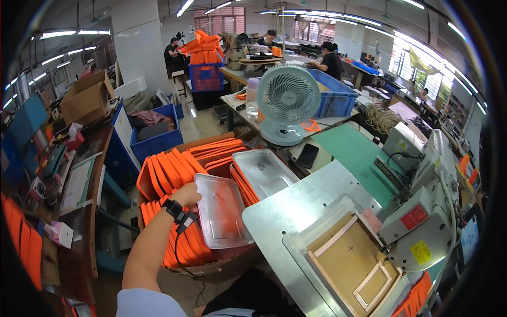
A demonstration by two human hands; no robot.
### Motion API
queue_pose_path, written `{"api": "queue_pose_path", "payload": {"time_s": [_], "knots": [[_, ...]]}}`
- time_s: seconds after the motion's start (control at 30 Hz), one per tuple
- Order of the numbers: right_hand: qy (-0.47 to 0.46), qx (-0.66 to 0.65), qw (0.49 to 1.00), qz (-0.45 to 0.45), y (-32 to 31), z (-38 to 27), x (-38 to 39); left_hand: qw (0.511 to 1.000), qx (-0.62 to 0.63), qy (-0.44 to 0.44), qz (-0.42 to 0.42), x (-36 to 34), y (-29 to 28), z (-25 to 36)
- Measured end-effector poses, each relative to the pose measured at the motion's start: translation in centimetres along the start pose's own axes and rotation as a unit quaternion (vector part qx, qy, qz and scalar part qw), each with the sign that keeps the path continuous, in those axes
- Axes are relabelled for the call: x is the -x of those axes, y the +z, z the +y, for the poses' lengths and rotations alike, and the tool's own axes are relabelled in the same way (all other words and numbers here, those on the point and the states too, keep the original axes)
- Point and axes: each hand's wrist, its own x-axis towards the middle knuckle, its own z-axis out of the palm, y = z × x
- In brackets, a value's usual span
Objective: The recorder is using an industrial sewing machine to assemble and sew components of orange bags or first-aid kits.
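Observation:
My left hand [187, 194], with a black band and a small device on its wrist, is closed on the left edge of a shallow silvery tray [222, 211]. The tray has rounded corners and a dull sheen with orange showing on it. It is tilted over a cardboard box [232, 263] packed with flat orange cases [168, 170] standing in rows. Beside it, a second silvery tray [264, 171] rests on top of the orange cases. My fingertips are partly hidden behind the held tray. My right hand is out of view.
To the right stands a sewing machine [417, 211] with a metal plate [296, 211] and a framed template [343, 253]. A pale green fan [289, 100] and a phone [307, 156] are on the table beyond. Left are a blue bin [156, 134] and a workbench [87, 211]. Several people work farther back.

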Motion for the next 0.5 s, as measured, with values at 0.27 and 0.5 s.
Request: {"api": "queue_pose_path", "payload": {"time_s": [0.27,0.5], "knots": [[-0.021,0.001,1.000,0.006,-0.6,0.3,0.4,0.998,0.006,-0.042,-0.042,-1.1,2.4,-4.0],[-0.015,0.024,0.999,-0.028,-1.0,0.4,0.6,0.935,-0.343,-0.065,-0.066,-3.0,2.5,-2.9]]}}
